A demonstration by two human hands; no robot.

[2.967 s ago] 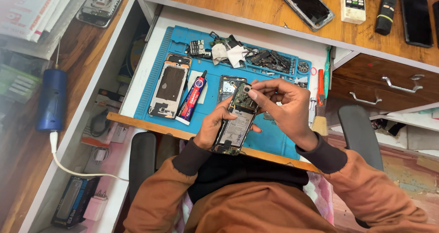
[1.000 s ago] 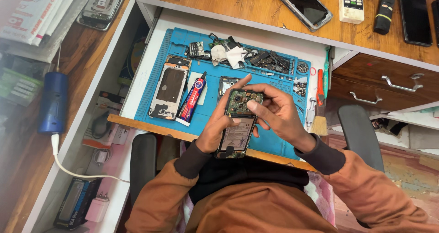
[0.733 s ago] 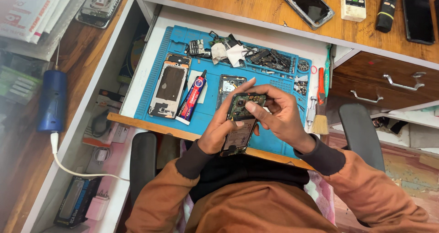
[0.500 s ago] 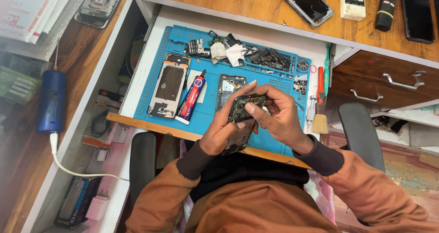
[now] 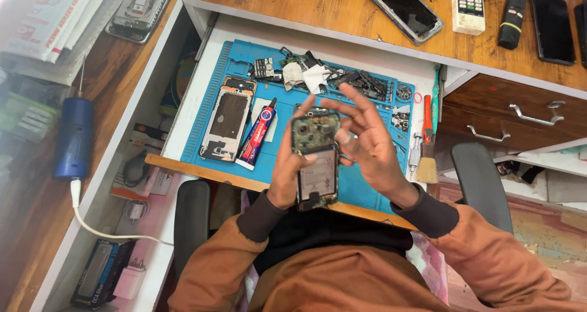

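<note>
The left hand [image 5: 287, 174] comes up from the lower middle of the frame, its wrist in a dark cuff and brown sleeve, and wraps around the opened phone [image 5: 316, 160] from the left side, thumb lying across the face and fingers behind it. The right hand [image 5: 365, 142] sits just to the right of the phone, palm turned toward it, with its fingers spread and fanned upward; the fingertips are apart and pinch nothing, though whether the thumb brushes the phone's right edge is hard to tell from this angle.

The phone is held in the centre of the frame, above the near edge of the blue work mat [image 5: 214, 85], which lies in a pulled-out white drawer [image 5: 183, 107]. Its long axis runs nearly vertical in the picture, top end pointing toward the upper frame and the bottom end toward the person's chest. Its back cover is off: the upper part shows a dark greenish board with small round parts, and the lower part a pale grey rectangular battery panel within a dark frame.

On the mat to the left lie a phone frame [image 5: 227, 125] and a red-and-blue glue tube [image 5: 258, 134]; a brush [image 5: 427, 159] lies at the mat's right edge.
</note>
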